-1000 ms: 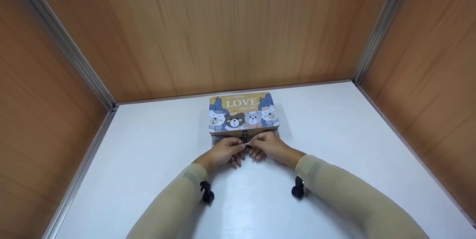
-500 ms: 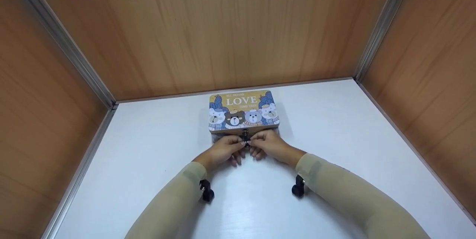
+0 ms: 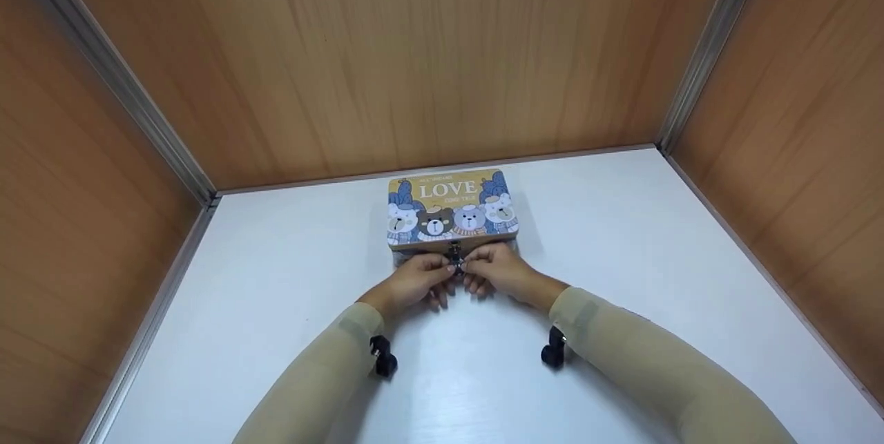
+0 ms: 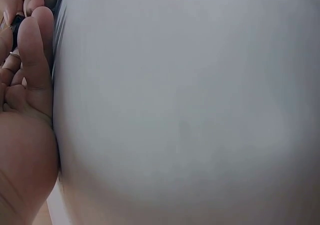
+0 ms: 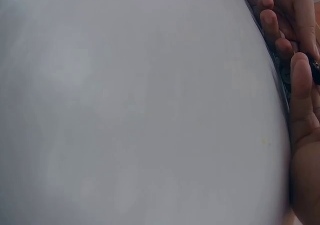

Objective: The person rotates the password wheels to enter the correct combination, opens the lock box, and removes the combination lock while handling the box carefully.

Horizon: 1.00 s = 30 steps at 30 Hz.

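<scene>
A tin box with bears and the word LOVE on its lid sits closed near the back of the white table, its front towards me. At the middle of that front is a metal clasp, with a small black padlock below it. My left hand pinches the padlock from the left between thumb and forefinger, and my right hand does the same from the right. The other fingers of both hands curl beneath. In the right wrist view the black padlock shows only partly between the fingers.
Wood-grain panels with metal corner posts enclose the white table at the back and on both sides. A black wrist camera hangs under the left sleeve, another wrist camera under the right.
</scene>
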Motion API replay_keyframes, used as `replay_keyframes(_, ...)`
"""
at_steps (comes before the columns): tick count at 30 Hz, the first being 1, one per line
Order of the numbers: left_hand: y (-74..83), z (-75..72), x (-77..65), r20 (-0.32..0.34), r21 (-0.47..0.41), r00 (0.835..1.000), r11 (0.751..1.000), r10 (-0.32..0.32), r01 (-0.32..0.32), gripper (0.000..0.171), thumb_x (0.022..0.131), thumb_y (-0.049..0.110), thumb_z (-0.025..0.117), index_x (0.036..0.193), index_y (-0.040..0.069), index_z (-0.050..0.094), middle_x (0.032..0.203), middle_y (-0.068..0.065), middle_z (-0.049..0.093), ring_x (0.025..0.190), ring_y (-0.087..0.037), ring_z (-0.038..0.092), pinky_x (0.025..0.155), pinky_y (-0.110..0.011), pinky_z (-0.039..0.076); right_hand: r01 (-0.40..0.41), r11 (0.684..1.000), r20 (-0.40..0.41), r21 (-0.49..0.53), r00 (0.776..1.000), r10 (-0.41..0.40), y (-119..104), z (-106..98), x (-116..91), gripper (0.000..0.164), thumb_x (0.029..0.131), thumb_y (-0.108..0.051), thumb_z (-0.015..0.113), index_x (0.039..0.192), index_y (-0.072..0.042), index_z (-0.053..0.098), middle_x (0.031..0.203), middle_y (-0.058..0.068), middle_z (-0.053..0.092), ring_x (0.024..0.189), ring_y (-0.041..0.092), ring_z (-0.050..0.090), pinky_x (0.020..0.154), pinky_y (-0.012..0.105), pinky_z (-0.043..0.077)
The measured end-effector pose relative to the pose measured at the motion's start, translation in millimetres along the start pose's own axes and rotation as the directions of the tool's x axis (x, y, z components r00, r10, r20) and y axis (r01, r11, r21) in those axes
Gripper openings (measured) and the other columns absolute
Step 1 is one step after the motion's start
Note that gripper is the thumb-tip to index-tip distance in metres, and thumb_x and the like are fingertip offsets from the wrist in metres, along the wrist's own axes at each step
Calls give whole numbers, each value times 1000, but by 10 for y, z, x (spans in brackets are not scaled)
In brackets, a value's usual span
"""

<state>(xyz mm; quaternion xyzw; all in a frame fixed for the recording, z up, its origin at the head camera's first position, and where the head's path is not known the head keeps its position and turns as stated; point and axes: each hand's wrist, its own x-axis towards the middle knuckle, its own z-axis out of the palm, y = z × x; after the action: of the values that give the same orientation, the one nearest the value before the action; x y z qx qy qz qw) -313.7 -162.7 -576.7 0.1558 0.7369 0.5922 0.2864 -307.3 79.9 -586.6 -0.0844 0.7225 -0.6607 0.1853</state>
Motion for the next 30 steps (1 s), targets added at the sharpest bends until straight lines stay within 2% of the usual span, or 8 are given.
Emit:
replay_keyframes(15, -14, -2, -16, 12, 19, 1000, 1000, 18, -18, 27, 119, 23, 58, 121, -1, 70, 101, -7, 77, 70, -16, 73, 62, -28, 65, -5, 999, 8, -42, 1000, 5, -25, 30, -15, 19, 109, -10, 66, 111, 4, 79, 83, 6, 79, 62, 11, 73, 57, 24, 65)
replay_keyframes(30, -15, 8, -8, 8, 32, 1000, 999, 15, -15, 28, 119, 26, 59, 119, 0, 69, 103, -10, 78, 69, -17, 73, 62, -29, 65, -36, 999, -9, 6, 999, 37, -36, 10, -12, 25, 113, -15, 63, 113, 3, 79, 82, 7, 80, 61, 12, 74, 56, 25, 66)
